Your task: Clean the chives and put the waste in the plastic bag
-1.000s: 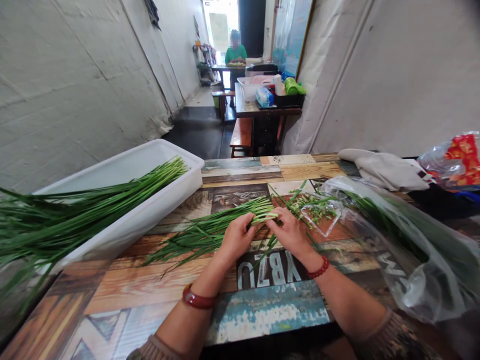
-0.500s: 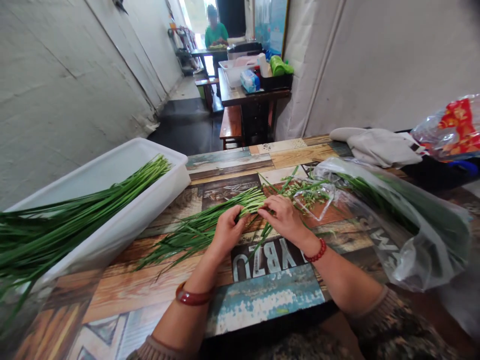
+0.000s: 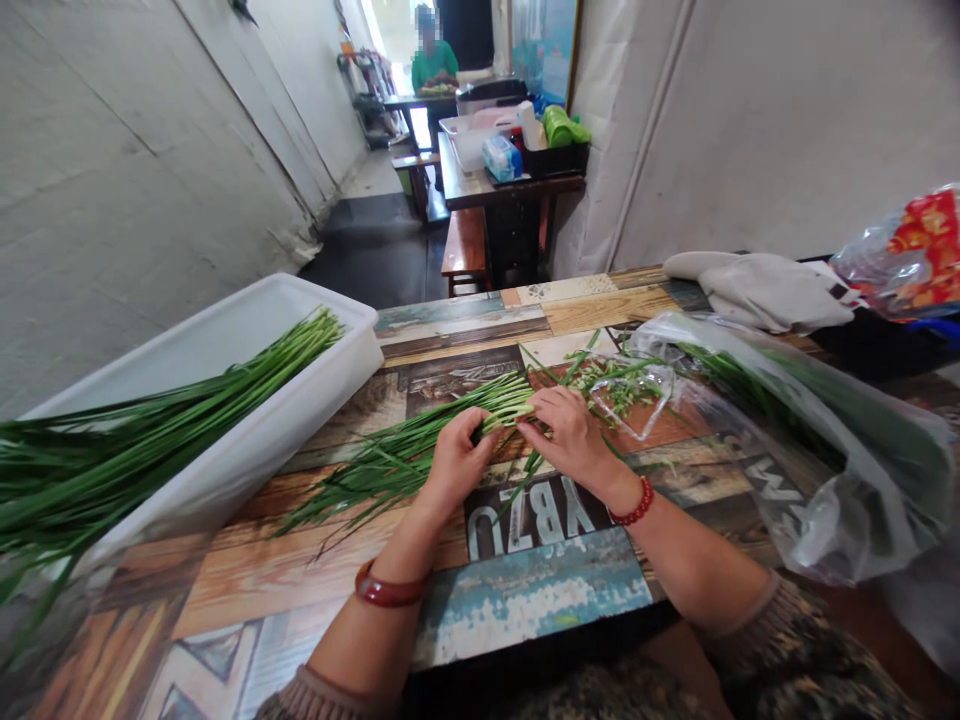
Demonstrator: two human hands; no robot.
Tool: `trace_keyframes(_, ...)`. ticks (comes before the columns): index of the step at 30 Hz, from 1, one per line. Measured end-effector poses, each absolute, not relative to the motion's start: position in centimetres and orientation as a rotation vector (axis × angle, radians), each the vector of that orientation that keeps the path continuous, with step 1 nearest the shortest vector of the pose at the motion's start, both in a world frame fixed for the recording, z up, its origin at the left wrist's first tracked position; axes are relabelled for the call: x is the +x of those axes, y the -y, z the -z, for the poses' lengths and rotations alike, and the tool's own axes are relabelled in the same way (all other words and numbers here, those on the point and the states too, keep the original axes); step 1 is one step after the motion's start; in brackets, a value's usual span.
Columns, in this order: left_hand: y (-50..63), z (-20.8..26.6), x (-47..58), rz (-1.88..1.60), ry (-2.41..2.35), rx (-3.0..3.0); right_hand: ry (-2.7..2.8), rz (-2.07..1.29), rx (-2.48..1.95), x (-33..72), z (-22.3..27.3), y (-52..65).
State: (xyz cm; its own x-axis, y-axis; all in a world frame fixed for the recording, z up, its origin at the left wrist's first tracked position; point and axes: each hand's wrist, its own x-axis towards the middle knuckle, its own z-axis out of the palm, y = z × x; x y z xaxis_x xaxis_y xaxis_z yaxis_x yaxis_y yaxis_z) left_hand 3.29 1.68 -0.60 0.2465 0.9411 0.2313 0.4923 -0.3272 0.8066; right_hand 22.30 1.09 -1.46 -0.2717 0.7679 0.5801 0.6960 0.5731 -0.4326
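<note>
A bunch of garlic chives point(image 3: 397, 450) lies across the patterned table, pale stem ends toward the right. My left hand point(image 3: 461, 455) is closed round the stems just below those ends. At the pale ends my right hand point(image 3: 566, 430) pinches with thumb and fingers; its fingers hide the very tips. Just beyond my right hand is a loose heap of trimmings point(image 3: 622, 385), partly under a piece of clear plastic. More chives point(image 3: 225, 400) fill the white tub point(image 3: 315, 370) on the left, their leaves hanging over its near side.
On the right, a clear plastic bag point(image 3: 862, 480) holds more greens. Behind it lie a pale cloth point(image 3: 765, 290) and a red printed package point(image 3: 930, 240). Further back, a table point(image 3: 487, 195) carries tubs and wipes, near a bench point(image 3: 465, 245). A person in green point(image 3: 435, 65) sits at the far end.
Both hands stay at the chives' stem ends, with only slight finger movement of the right hand. The whole view has shifted a little.
</note>
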Motion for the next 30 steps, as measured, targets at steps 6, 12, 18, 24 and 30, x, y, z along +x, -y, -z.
trace_keyframes(6, -1.8, 0.7, 3.3, -0.965, -1.316, 1.896, 1.759, -0.422, -1.15, 21.6, 0.9, -1.1)
trace_keyframes(12, -1.7, 0.3, 3.5, -0.939, -1.352, 1.882, 1.487, -0.693, -1.236, 21.7, 2.0, -1.4)
trace_keyframes(18, -1.7, 0.3, 3.2, -0.921, -1.372, 1.867, 1.245, -0.61, -1.257, 23.5, 2.0, -2.2)
trace_keyframes(24, -2.0, 0.0, 2.5, -0.998, -1.447, 1.882, 1.564, -0.293, -1.407, 25.7, 0.3, -2.8)
trace_keyframes(30, -2.2, 0.2, 2.0, -1.003, -1.384, 1.904, 1.771, 0.1, -1.56, 25.8, 0.8, -2.7)
